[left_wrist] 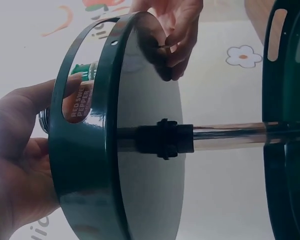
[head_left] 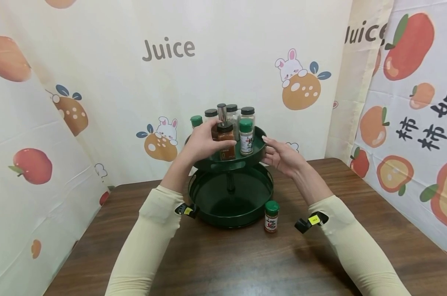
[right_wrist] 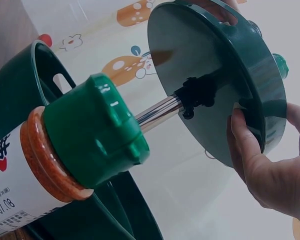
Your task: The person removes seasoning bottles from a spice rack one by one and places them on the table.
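A two-tier dark green turntable rack stands on the table, its upper tray [head_left: 227,165] above a wide lower tray [head_left: 227,220]. My left hand [head_left: 203,142] holds a jar of red-brown spice [head_left: 228,154] with a black lid at the upper tray's front. Its label, partly reading "RED SWEET PEPPER", shows through the tray's handle slot in the left wrist view. At the tray's right side, my right hand [head_left: 285,159] grips the rim, thumb outside and fingers [right_wrist: 245,135] underneath. Beside the held jar is a green-lidded bottle [head_left: 246,142] with a white label.
Several black-lidded jars [head_left: 247,111], a silver-topped bottle [head_left: 222,111] and another green-lidded one [head_left: 196,121] crowd the upper tray. A green-capped spice bottle [head_left: 271,218] stands on the wooden table [head_left: 223,263], right of the lower tray. Printed curtains hang behind and at both sides.
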### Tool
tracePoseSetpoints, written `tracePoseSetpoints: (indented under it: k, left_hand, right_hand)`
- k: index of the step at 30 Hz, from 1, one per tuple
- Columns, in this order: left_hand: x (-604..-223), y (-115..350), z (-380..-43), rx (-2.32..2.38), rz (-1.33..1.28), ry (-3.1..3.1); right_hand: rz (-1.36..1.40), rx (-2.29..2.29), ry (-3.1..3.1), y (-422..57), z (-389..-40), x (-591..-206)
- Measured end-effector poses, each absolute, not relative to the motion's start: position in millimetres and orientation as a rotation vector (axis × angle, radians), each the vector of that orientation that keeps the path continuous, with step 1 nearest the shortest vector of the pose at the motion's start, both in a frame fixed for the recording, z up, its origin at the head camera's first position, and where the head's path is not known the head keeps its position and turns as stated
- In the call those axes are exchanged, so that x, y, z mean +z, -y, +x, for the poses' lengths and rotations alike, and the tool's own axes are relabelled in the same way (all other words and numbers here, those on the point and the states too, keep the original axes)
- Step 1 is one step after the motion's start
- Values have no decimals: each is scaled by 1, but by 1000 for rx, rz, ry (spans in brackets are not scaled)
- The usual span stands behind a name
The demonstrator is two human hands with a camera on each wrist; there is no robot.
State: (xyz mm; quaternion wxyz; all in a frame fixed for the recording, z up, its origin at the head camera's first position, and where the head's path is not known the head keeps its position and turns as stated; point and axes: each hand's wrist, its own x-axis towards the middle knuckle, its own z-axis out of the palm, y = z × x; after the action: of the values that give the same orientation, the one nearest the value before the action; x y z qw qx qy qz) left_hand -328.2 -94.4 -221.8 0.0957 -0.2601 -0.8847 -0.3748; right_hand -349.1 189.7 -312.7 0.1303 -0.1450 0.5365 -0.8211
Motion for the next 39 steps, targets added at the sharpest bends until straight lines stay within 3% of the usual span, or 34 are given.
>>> tracePoseSetpoints:
  k: [39]
  left_hand:
    - [-215, 91, -325, -1248, -732, 2599]
  right_hand:
    - [-363, -2384, -1569, -188, -345, -309]
